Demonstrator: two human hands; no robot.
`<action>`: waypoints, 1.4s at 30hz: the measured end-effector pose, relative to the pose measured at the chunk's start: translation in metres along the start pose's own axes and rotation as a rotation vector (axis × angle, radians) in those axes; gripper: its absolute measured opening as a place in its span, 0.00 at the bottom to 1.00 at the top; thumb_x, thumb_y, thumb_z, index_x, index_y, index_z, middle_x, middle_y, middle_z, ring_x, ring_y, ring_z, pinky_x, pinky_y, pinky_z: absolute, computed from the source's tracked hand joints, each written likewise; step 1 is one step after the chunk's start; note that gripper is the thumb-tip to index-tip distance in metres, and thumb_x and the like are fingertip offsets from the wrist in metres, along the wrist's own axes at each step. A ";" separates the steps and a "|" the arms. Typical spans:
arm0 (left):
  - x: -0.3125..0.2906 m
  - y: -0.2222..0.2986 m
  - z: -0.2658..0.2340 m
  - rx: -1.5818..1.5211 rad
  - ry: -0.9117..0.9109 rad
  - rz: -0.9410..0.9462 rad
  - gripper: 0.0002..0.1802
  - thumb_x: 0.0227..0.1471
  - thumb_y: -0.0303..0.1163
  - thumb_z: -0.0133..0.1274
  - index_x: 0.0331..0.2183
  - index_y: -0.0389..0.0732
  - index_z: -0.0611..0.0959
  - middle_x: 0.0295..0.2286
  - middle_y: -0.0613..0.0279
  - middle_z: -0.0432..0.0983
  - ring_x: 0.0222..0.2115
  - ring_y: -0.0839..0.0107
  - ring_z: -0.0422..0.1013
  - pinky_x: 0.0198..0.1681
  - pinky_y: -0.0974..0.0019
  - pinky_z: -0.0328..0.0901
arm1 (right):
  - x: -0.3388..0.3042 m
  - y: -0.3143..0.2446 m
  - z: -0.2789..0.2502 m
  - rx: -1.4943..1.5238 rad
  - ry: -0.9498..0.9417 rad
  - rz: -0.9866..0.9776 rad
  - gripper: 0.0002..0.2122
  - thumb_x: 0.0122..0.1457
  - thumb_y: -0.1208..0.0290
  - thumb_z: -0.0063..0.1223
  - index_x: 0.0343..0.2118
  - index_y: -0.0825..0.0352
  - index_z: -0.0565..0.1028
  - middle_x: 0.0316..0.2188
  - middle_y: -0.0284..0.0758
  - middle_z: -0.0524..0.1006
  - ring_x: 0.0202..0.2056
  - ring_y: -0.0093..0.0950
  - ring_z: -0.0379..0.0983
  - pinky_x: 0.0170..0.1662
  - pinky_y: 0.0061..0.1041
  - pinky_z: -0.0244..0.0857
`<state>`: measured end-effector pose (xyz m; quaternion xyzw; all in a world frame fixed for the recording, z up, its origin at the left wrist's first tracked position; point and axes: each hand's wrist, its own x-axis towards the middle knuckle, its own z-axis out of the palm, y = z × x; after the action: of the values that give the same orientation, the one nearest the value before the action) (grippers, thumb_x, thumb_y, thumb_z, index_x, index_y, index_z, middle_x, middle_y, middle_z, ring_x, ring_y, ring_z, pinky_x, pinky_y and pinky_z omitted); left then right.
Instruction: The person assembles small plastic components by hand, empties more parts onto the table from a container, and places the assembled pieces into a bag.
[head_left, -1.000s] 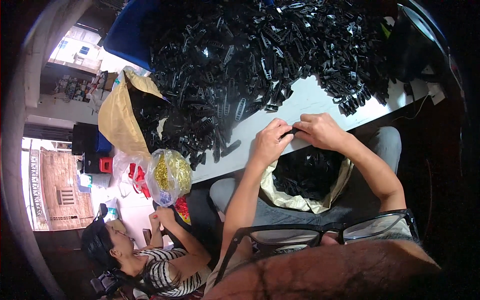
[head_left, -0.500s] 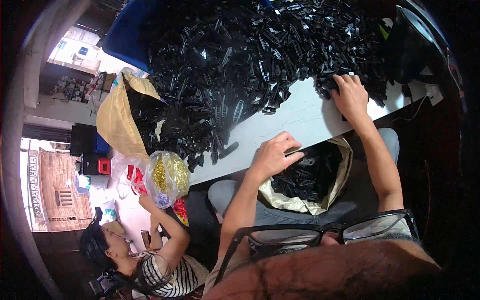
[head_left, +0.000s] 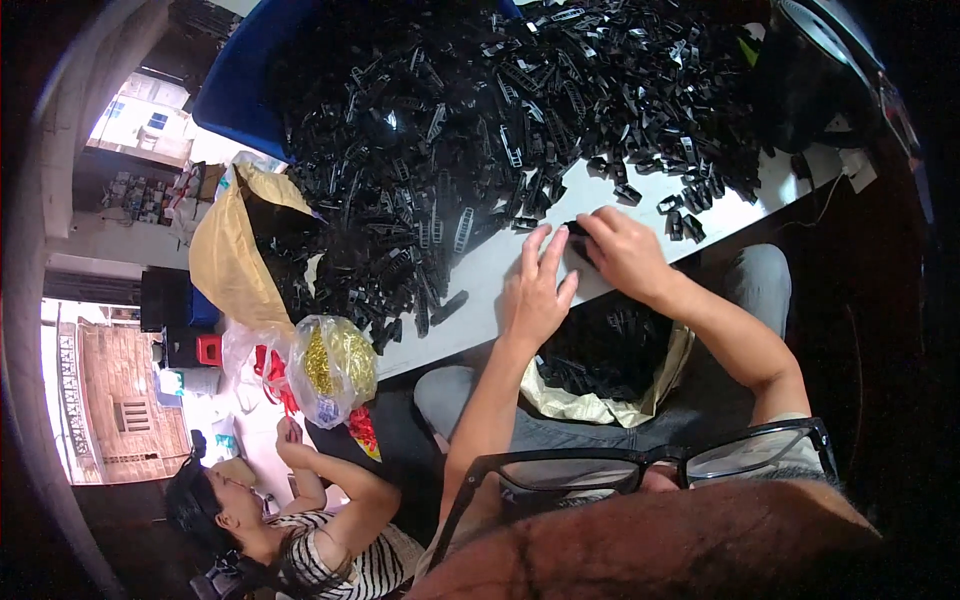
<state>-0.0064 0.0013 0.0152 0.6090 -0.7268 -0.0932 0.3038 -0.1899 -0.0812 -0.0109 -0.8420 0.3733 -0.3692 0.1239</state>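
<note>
Both hands are close together over the white tabletop (head_left: 480,290). My right hand (head_left: 628,258) has its fingers closed on a small black plastic piece (head_left: 577,229), mostly hidden under them. Beside it, my left hand (head_left: 535,295) has its fingers stretched out and apart, the fingertips at the piece's left end; whether they touch it I cannot tell. Beyond the hands spreads a large heap of black plastic parts (head_left: 400,150), some long and slotted like ladders. Below the hands, an open pale sack (head_left: 570,405) between my knees holds more black parts.
A blue bin (head_left: 235,100) stands behind the heap. At left are a tan sack (head_left: 230,240) of black parts and a clear bag of gold material (head_left: 335,365). A co-worker in a striped top (head_left: 350,550) sits lower left. Several loose black parts (head_left: 685,215) lie at right.
My right hand has moved left from the heap's right edge to beside my left hand, with a black piece in its fingers. My left hand has shifted slightly up, its fingers more extended.
</note>
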 end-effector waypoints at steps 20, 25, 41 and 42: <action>0.000 -0.007 0.006 0.080 -0.087 0.197 0.16 0.57 0.35 0.65 0.47 0.48 0.86 0.54 0.61 0.78 0.38 0.59 0.83 0.39 0.55 0.78 | 0.012 0.037 -0.016 -0.300 0.045 0.084 0.14 0.61 0.73 0.60 0.50 0.62 0.81 0.40 0.36 0.80 0.42 0.36 0.81 0.37 0.36 0.78; -0.008 -0.012 -0.006 0.007 -0.027 0.094 0.12 0.56 0.31 0.65 0.42 0.43 0.83 0.47 0.61 0.80 0.37 0.55 0.82 0.38 0.54 0.77 | 0.006 0.023 -0.020 -0.257 -0.048 0.106 0.14 0.59 0.75 0.60 0.48 0.61 0.81 0.42 0.36 0.79 0.44 0.36 0.79 0.40 0.36 0.78; -0.007 -0.016 -0.016 -0.121 0.003 -0.146 0.14 0.55 0.35 0.67 0.41 0.40 0.85 0.44 0.58 0.80 0.33 0.56 0.79 0.39 0.56 0.74 | 0.013 0.036 -0.027 -0.144 -0.212 0.144 0.10 0.67 0.67 0.58 0.48 0.61 0.81 0.34 0.38 0.81 0.37 0.41 0.82 0.38 0.40 0.76; -0.008 -0.018 -0.015 -0.123 0.002 -0.144 0.14 0.55 0.35 0.67 0.41 0.40 0.85 0.44 0.58 0.80 0.33 0.56 0.79 0.39 0.56 0.74 | 0.014 0.037 -0.028 -0.192 -0.214 0.139 0.11 0.67 0.67 0.59 0.50 0.62 0.81 0.35 0.38 0.82 0.35 0.41 0.82 0.38 0.38 0.76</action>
<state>0.0171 0.0084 0.0156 0.6399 -0.6738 -0.1583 0.3339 -0.2238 -0.1144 -0.0016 -0.8568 0.4488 -0.2302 0.1070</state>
